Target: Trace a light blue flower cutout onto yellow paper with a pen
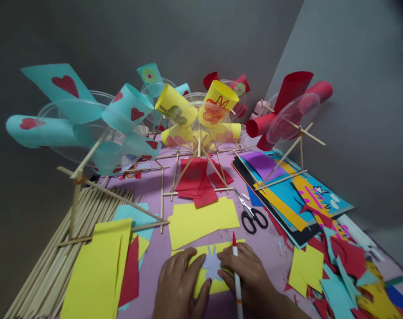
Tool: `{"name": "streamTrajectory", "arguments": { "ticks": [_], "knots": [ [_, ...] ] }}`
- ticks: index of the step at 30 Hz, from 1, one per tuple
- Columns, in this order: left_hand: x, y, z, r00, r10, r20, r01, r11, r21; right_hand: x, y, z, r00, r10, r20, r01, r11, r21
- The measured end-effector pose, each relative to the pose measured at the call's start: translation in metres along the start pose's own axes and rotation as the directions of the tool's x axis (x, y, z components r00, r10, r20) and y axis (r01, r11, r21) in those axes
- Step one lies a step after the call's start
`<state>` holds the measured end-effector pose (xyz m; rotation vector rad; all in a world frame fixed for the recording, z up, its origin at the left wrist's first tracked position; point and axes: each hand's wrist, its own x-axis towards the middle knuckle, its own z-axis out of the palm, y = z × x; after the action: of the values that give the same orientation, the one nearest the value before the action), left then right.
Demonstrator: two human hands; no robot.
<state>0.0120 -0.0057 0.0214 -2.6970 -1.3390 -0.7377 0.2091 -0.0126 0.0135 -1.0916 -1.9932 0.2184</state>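
A pale lilac butterfly cutout (pixel 212 265) lies flat on a yellow paper piece (pixel 204 290) in front of me. My left hand (pixel 179 283) rests over the paper's left side, fingers apart, index fingertip and thumb at the cutout's left edge. On the other side, my right hand (pixel 249 270) touches the cutout's right wing with its fingertips. A white marker (pixel 237 283) with a red tip pointing away from me is held among its fingers. Just beyond lie more yellow paper pieces (pixel 203 221) and black-handled scissors (pixel 251 217).
Stick-and-paper pinwheels stand around: blue (pixel 68 91), yellow (pixel 217 102) and red (pixel 292 91). Wooden sticks (pixel 51 252) and yellow sheets (pixel 91 270) lie left. Red pieces (pixel 194 175) lie ahead. Coloured sheets (pixel 283 186) and paper scraps (pixel 341 283) cover the right.
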Motion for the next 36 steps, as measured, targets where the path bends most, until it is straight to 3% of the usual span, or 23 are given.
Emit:
{"name": "streamTrajectory", "arguments": {
  "ticks": [10,19,31,36],
  "knots": [
    [-0.001,0.0,-0.001,1.0,0.013,-0.019,-0.012,0.999,0.036,0.001,-0.001,-0.002,1.0,0.017,0.024,-0.017,1.0,-0.009],
    [0.008,0.008,0.005,0.973,0.222,-0.058,-0.213,0.968,0.132,0.003,-0.001,0.0,1.0,-0.013,-0.009,0.013,1.0,0.003],
    [0.009,0.01,0.007,0.976,0.21,-0.061,-0.2,0.97,0.138,0.001,-0.002,0.003,0.998,0.014,0.068,-0.007,0.995,-0.103],
    [0.009,0.007,0.009,0.969,0.234,-0.075,-0.221,0.964,0.149,0.002,-0.002,0.002,0.998,-0.004,0.057,0.008,0.997,-0.072]
  ]
}}
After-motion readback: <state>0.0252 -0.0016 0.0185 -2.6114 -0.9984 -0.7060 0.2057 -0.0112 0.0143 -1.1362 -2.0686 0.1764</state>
